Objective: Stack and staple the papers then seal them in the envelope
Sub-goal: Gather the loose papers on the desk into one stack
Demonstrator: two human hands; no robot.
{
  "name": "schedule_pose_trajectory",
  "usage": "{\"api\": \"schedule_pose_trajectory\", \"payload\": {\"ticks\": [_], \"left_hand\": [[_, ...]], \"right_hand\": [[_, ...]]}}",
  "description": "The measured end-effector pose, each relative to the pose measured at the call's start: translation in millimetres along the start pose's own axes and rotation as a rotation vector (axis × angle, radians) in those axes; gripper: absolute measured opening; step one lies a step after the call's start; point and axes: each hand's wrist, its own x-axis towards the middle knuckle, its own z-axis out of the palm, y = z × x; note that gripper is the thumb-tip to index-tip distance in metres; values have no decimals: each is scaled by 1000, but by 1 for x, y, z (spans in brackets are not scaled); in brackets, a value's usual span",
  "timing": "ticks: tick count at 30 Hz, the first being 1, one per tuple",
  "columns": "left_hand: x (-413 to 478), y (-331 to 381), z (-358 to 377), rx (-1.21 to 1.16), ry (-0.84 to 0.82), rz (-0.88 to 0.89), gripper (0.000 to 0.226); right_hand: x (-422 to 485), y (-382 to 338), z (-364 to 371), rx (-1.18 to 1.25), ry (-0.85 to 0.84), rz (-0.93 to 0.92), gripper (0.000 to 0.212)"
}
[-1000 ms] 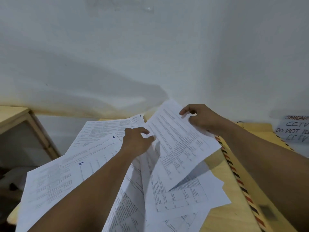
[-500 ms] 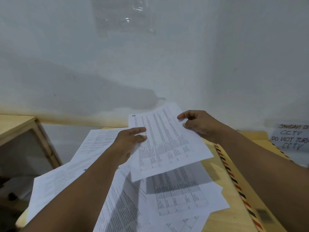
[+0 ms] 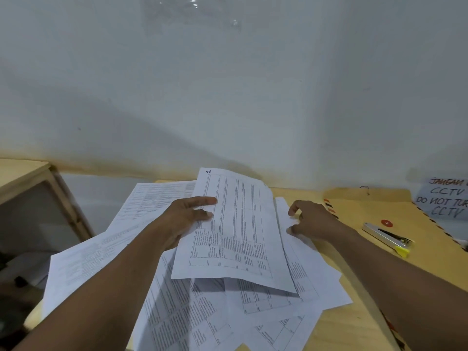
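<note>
White printed sheet (image 3: 235, 239) sits pinched in the grip of the left hand (image 3: 187, 221) above loose papers (image 3: 192, 317) on the table (image 3: 349, 325), the right hand (image 3: 314, 220) beside it with its grip wide.

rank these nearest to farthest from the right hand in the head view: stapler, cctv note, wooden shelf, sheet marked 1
From the right hand:
1. sheet marked 1, just to its left
2. stapler, to its right, lying on the envelope
3. cctv note, farther right at the wall
4. wooden shelf, far left
</note>
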Motion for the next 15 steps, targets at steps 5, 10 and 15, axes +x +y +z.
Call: {"api": "schedule_pose_trajectory", "payload": {"ticks": [5, 10, 15], "left_hand": [[8, -8, 1, -2, 6, -9, 34], [11, -13, 4, -54, 10, -26, 35], [14, -15, 1, -58, 23, -31, 33]], "right_hand": [[5, 2, 7, 38, 28, 41, 41], [5, 0, 14, 86, 75, 84, 43], [3, -2, 13, 64, 98, 90, 48]]}}
